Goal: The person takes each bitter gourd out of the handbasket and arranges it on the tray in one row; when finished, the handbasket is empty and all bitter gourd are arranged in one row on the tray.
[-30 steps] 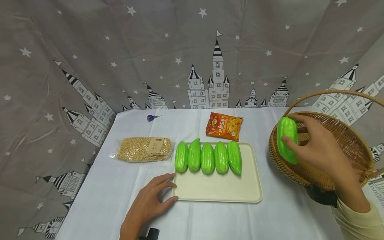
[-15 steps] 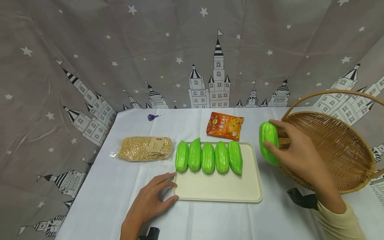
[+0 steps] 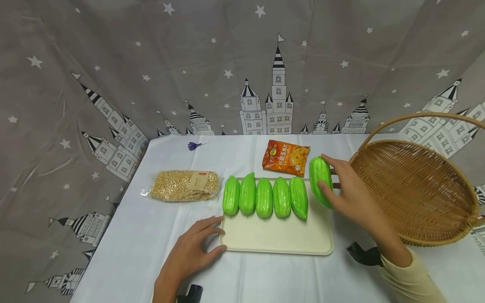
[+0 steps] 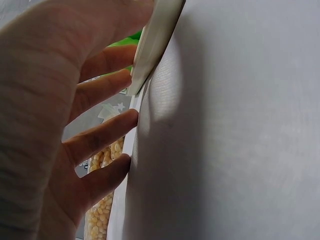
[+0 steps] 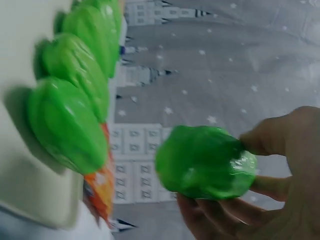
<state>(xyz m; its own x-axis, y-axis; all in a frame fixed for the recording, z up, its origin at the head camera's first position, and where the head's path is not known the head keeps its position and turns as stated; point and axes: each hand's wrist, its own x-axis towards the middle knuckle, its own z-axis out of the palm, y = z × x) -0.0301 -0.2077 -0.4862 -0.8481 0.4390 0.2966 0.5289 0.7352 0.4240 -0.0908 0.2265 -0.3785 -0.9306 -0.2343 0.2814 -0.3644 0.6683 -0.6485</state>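
My right hand (image 3: 350,191) pinches a glossy green ribbed gourd (image 3: 319,179) between thumb and fingers, over the right end of a cream rectangular tray (image 3: 273,236). In the right wrist view the held gourd (image 5: 200,162) appears apart from the others, with thumb on one side and fingers on the other. Several similar gourds (image 3: 264,198) lie side by side along the tray's back half. My left hand (image 3: 191,248) rests with spread, relaxed fingers at the tray's left edge; its thumb is by the front left corner. The left wrist view shows the tray rim (image 4: 152,45) beside the fingers.
A wicker basket (image 3: 420,189) with a tall handle stands at the right. Behind the tray lies an orange snack packet (image 3: 286,158). A bag of corn kernels (image 3: 183,186) is at the left, with a small purple-wrapped lollipop (image 3: 193,146) beyond it. Grey castle-print cloth hangs behind.
My right hand has carried the green gourd leftward from the basket to over the tray's right end. The left hand stays at the tray's edge.
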